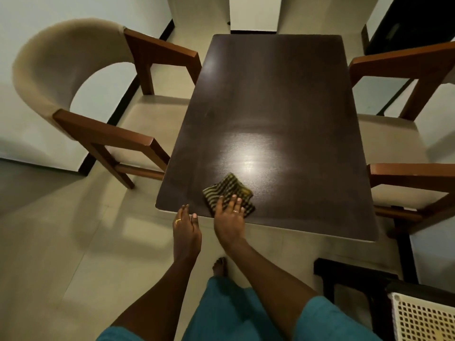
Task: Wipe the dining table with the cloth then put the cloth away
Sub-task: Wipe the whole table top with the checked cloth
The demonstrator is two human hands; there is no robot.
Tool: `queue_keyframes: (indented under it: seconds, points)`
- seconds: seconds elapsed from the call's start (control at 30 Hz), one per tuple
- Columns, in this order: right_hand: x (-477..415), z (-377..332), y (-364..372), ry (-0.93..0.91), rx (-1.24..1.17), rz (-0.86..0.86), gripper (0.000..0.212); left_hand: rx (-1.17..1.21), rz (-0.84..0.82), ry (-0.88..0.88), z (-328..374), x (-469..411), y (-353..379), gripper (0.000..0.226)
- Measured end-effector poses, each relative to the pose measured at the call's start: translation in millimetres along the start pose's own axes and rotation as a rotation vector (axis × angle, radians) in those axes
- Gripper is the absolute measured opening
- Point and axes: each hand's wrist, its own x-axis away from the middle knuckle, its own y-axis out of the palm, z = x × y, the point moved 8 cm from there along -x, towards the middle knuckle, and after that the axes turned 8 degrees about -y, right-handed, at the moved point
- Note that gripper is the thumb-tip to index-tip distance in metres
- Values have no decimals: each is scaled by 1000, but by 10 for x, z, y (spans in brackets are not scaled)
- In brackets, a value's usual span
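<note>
A folded cloth with a dark and yellow check pattern lies on the dark brown dining table, near its front left corner. My right hand rests flat on the near part of the cloth, fingers spread and pressing it onto the tabletop. My left hand hovers at the table's front edge, just left of the cloth, fingers loosely apart and holding nothing.
A curved beige armchair with wooden arms stands left of the table. Two more wooden-armed chairs stand along the right side. A white perforated basket sits on a dark stand at the bottom right. My bare foot is on the tiled floor.
</note>
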Motion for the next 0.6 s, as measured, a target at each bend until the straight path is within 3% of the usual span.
queue_keyframes:
  seconds: [0.17,0.3,0.37,0.6]
  points:
    - [69,-35,181,-194,107,-9,61,-35,-33,30,189,-197,-25,42]
    - [254,512,146,-152,135,40,53,-44,-113,123,590,-240,239,43]
    - [401,902,143,-82,151,63,40,-30,-171,190,868,-169,464,43]
    - [1150,2378,113,282,80,140,52,12,-361,365,1598,375,1217,42]
